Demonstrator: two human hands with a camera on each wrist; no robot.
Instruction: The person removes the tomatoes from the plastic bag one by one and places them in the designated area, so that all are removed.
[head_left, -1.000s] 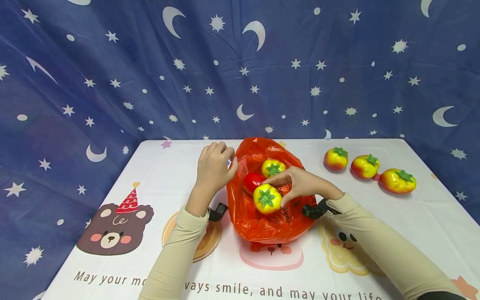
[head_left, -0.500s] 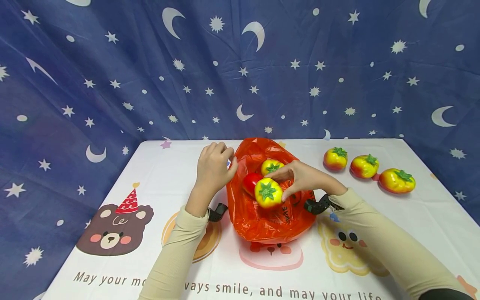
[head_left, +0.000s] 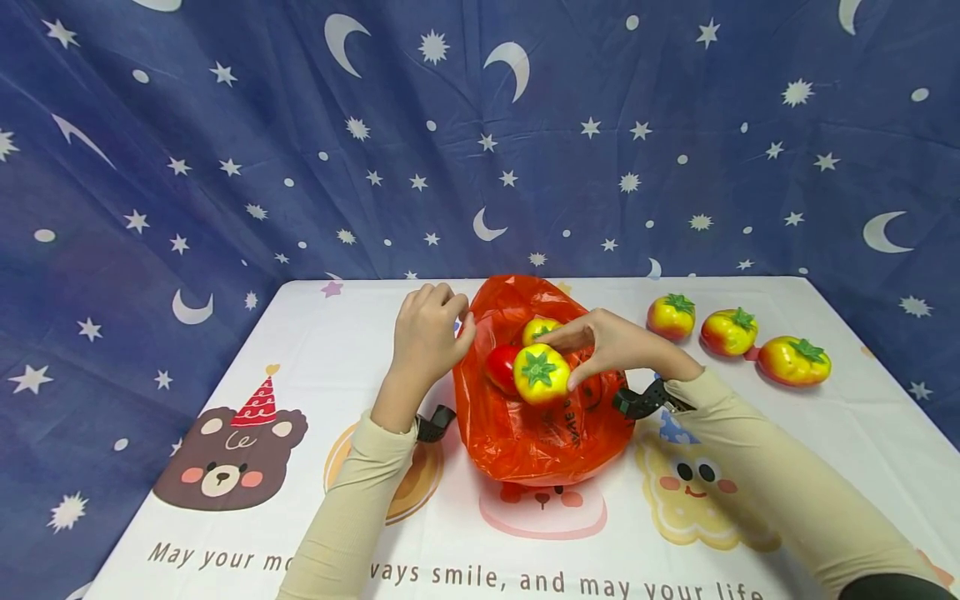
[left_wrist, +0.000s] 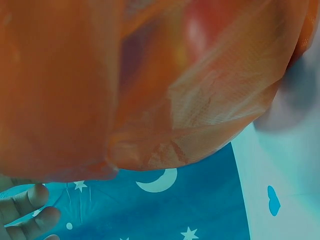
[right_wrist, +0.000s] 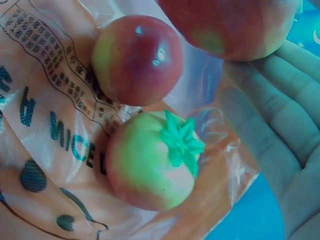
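Observation:
In the head view my right hand (head_left: 611, 344) pinches a yellow-and-red artificial persimmon (head_left: 542, 374) with a green leafy top, over the mouth of the red plastic bag (head_left: 517, 454). Inside the bag, partly covered by it, are a red round fruit (head_left: 501, 367) and another persimmon (head_left: 537, 328). The right wrist view shows the held persimmon (right_wrist: 235, 25) against the fingertips, with the leafy-topped one (right_wrist: 150, 162) and the red one (right_wrist: 137, 60) below. My left hand (head_left: 427, 329) grips the bag's left rim with curled fingers; the left wrist view shows some of its fingers (left_wrist: 30, 212) under the plastic.
Three more persimmons stand in a slanting row at the table's back right: one (head_left: 671, 317), a second (head_left: 730, 333) and a third (head_left: 794, 362). A printed white cloth (head_left: 247, 333) covers the table. Behind it hangs a blue star-and-moon curtain (head_left: 390, 125).
My right hand has lifted the persimmon a little away from me and slightly to the right, now covering more of the persimmon behind it. The left hand stays where it was.

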